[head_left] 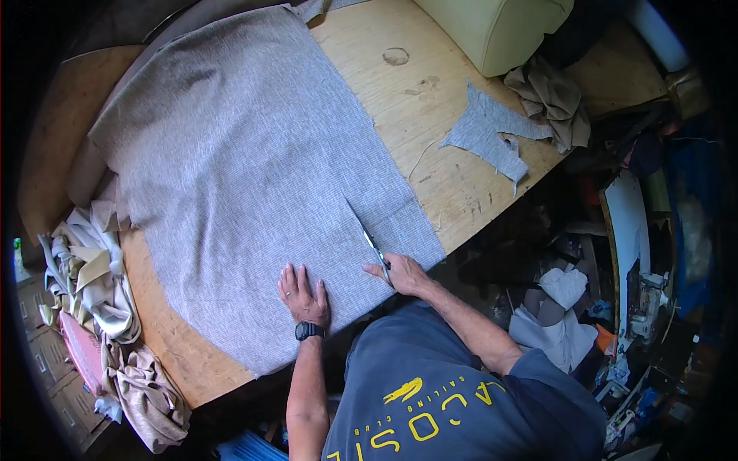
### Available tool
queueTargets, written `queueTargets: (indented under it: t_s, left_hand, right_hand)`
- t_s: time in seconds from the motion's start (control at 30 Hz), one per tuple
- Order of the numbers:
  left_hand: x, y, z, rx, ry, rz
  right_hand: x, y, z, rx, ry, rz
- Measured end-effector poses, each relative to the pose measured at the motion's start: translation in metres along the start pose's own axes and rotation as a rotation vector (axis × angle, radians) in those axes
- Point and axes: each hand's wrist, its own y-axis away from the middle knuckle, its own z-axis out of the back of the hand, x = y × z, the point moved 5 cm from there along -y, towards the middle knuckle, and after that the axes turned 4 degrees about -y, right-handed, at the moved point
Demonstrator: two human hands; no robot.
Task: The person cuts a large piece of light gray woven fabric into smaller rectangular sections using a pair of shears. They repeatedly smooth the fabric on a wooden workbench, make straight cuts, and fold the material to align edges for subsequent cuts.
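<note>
My right hand grips scissors cutting into the grey fabric. My left hand lies flat, fingers spread, pressing it on the wooden table.

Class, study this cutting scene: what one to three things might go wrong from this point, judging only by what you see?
1. The left hand lies flat on the grey fabric close beside the cut, so the scissors in the right hand might nick a finger.
2. The fabric overhangs the near edge of the wooden table; its weight may drag the sheet and skew the cut.
3. The cut looks freehand, with no visible guide line, so it may wander.
</note>
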Motion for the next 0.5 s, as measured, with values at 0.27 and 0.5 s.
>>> queueTargets:
  t_s: [0.27, 0.5]
  left_hand:
    - [-0.004, -0.002, 0.001, 0.010, 0.014, 0.011]
    - [0.000, -0.001, -0.002, 0.017, -0.015, 0.003]
  right_hand:
    - [-0.002, -0.006, 0.000, 0.023, -0.212, 0.033]
    - [0.026, -0.045, 0.011, -0.030, -0.089, 0.076]
